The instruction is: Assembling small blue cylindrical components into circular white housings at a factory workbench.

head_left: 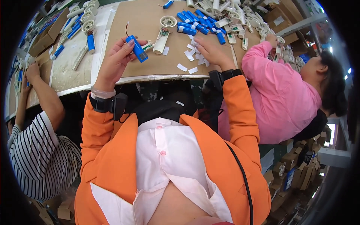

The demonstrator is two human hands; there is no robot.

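My left hand [114,62] grips a blue battery [137,49] above the cardboard mat [150,22]. My right hand [210,50] rests half-curled on white paper slips [193,54]; I judge its fingers could scatter them, or the battery's thin wire could snag.

Cardboard-topped bench [150,63] bearing blue cells [193,20], paper slips [191,56]

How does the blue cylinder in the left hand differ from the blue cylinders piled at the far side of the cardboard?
The blue cylinder is gripped in the left hand, lifted and tilted, with a thin wire at its upper end. The piled blue cylinders lie flat and untouched, crowded together; wires on them cannot be made out. The right hand rests on small white paper slips instead. All share the blue colour and shape.
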